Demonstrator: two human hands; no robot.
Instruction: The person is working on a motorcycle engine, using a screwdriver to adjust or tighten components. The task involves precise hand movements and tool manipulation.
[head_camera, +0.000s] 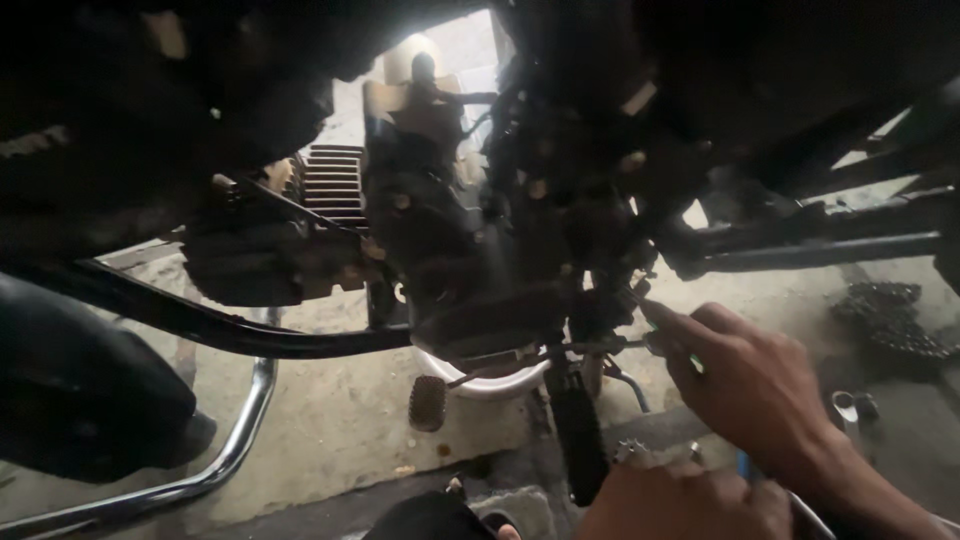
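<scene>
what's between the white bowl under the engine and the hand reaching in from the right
In the head view, a black rubber footpeg hangs between the white bowl and the right hand, with a thin metal rod running across above it.

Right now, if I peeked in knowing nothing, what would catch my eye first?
Probably the dark motorcycle engine filling the middle, its ribbed cooling fins lit from behind. At lower right, the person's right hand reaches toward the engine's underside, the left hand just below it. A curved chrome exhaust pipe gleams at lower left.
</scene>
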